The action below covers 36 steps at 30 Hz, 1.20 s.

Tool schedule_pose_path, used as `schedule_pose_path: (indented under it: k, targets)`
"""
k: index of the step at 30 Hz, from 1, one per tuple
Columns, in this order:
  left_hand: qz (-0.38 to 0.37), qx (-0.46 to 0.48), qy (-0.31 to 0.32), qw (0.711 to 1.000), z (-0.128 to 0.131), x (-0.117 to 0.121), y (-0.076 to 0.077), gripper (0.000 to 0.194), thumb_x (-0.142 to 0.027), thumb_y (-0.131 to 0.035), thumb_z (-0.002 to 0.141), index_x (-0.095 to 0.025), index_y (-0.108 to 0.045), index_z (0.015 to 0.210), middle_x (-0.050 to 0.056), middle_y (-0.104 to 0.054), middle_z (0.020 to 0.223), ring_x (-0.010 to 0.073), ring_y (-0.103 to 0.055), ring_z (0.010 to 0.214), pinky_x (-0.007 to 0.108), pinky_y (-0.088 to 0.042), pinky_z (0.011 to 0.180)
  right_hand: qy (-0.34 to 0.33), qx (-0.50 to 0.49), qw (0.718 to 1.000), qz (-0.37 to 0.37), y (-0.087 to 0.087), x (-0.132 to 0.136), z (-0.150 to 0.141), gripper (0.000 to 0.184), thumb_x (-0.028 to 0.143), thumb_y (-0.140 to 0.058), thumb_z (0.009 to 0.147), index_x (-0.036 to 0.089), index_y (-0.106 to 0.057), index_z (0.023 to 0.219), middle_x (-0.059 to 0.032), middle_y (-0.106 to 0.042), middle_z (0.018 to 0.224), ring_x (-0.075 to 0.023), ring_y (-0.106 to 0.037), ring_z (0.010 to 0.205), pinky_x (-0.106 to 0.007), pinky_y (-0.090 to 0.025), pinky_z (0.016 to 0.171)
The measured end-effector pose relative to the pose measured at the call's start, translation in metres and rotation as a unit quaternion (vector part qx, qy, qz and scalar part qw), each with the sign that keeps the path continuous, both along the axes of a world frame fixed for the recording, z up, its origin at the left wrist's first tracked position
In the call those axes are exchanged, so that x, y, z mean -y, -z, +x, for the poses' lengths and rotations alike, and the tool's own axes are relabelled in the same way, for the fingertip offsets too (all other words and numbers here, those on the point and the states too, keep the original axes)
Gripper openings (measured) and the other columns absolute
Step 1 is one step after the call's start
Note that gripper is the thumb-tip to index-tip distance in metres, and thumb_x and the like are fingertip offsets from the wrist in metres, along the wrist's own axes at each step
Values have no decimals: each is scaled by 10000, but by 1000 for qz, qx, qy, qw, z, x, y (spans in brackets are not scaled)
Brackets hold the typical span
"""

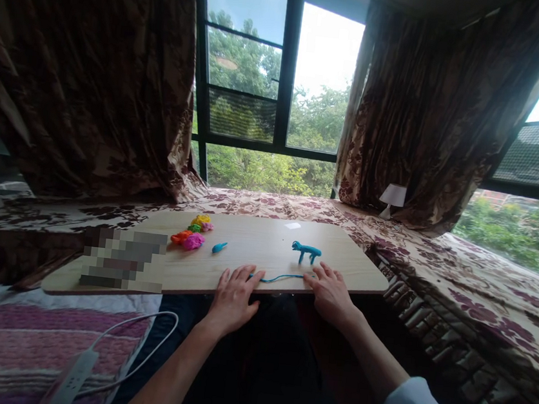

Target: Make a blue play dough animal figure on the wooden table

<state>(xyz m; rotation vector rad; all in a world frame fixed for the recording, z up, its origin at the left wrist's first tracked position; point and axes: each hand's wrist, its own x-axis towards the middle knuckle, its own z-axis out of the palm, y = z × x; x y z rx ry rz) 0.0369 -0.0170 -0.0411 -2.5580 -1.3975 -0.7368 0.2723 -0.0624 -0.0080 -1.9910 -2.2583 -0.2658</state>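
Note:
On the pale wooden board [256,230] lies a thin, curving strand of blue modelling clay [285,276]. My left hand [235,298] rests palm down at its left end, fingers stretched out and spread. Over the right end lies my right hand [330,294], also flat with its fingers extended. Both ends of the strand are partly hidden by the fingers. Just beyond my right hand stands a blue clay animal figure [310,252] on thin legs. A small blue clay lump [219,247] with a pointed end sits beyond my left hand.
Magenta clay [193,241], orange clay [179,237], green clay [194,227] and yellow clay [202,219] cluster at the board's left. A blurred-out patch [124,260] hides something nearby. A power strip [69,380] with a white cable lies lower left. A lamp [393,196] stands at the back.

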Motion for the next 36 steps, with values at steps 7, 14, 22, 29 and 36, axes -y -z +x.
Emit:
schedule_pose_path:
  k: [7, 14, 22, 29, 36]
  targets:
    - [-1, -7, -1, 1000, -1, 0, -1, 569, -236, -561, 696, -302, -440, 1248, 45, -436, 1334, 236, -337, 1244, 438, -148, 1071, 2, -7, 1000, 5, 3, 2, -1, 506, 127, -363, 786, 231, -460, 1271, -109, -427, 1318, -275, -195, 1307, -454, -180, 982]
    - [-4, -8, 0, 1000, -1, 0, -1, 596, -233, -563, 690, -289, -422, 1267, 50, -435, 1337, 236, -337, 1244, 434, -153, 1070, 16, -25, 999, -13, 2, 0, 9, 582, 94, -383, 742, 253, -426, 1300, -67, -445, 1314, -257, -219, 1300, -417, -223, 973]
    - [-6, -6, -1, 1000, 0, -1, -1, 592, -241, -559, 696, -291, -419, 1268, 50, -425, 1345, 235, -324, 1254, 439, -137, 1074, 36, -29, 999, -8, 6, 9, 24, 581, 73, -361, 745, 248, -431, 1295, -76, -421, 1324, -245, -217, 1298, -397, -209, 980]
    - [-10, 22, 0, 1000, 1, 1, -2, 661, -219, -562, 687, -270, -360, 1314, 50, -439, 1341, 227, -342, 1246, 422, -126, 1082, 37, -24, 999, 0, 2, 2, 18, 518, 88, -383, 753, 221, -480, 1244, -104, -470, 1263, -255, -225, 1287, -409, -201, 972]
    - [-59, 78, 24, 995, -6, -9, -7, 582, -269, -566, 701, -239, -440, 1269, 45, -491, 1305, 216, -397, 1213, 396, -194, 1067, 30, -39, 999, 16, -2, 2, 22, 569, 51, -368, 729, 184, -437, 1279, -106, -458, 1288, -253, -230, 1288, -404, -203, 984]
